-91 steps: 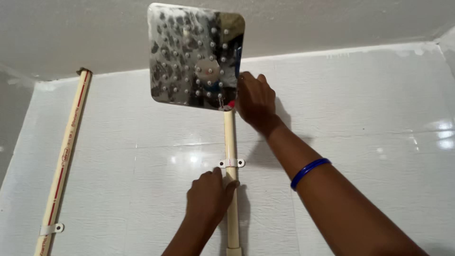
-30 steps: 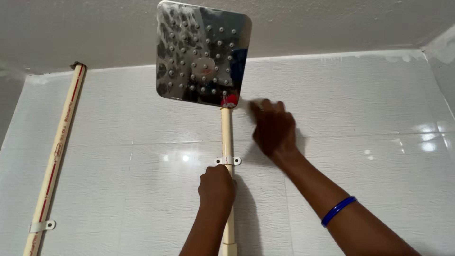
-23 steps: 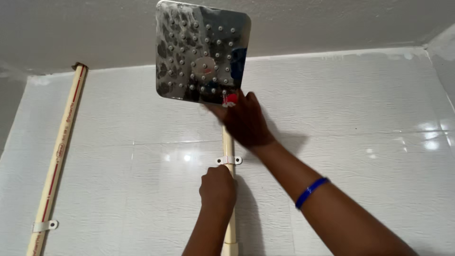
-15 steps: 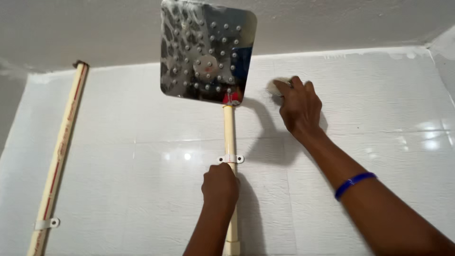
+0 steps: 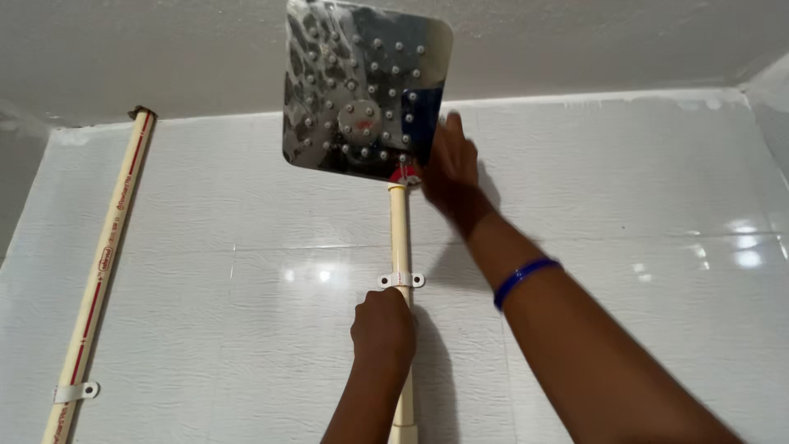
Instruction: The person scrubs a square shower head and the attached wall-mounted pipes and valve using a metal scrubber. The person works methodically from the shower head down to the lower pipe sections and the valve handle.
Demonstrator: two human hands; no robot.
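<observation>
A square chrome shower head (image 5: 366,86) with several nozzles hangs near the ceiling at the top of a cream pipe (image 5: 399,230). A white clamp (image 5: 400,280) fixes the pipe to the white tiled wall (image 5: 625,205). My left hand (image 5: 383,329) is closed around the pipe just below the clamp. My right hand (image 5: 450,177), blurred, lies against the wall right beside the shower head's lower right corner. Its palm side is hidden. A blue bangle (image 5: 524,279) is on that wrist.
A second cream pipe with a red stripe (image 5: 107,263) runs up the wall at the left, held by a white clamp (image 5: 76,392) low down. The grey ceiling (image 5: 575,41) meets the tiles just above. A side wall closes in at the far right.
My right hand has swept left along the wall, back to the shower head's corner; half a second ago it was farther right with something pale at its fingertips. My left hand has stayed on the pipe.
</observation>
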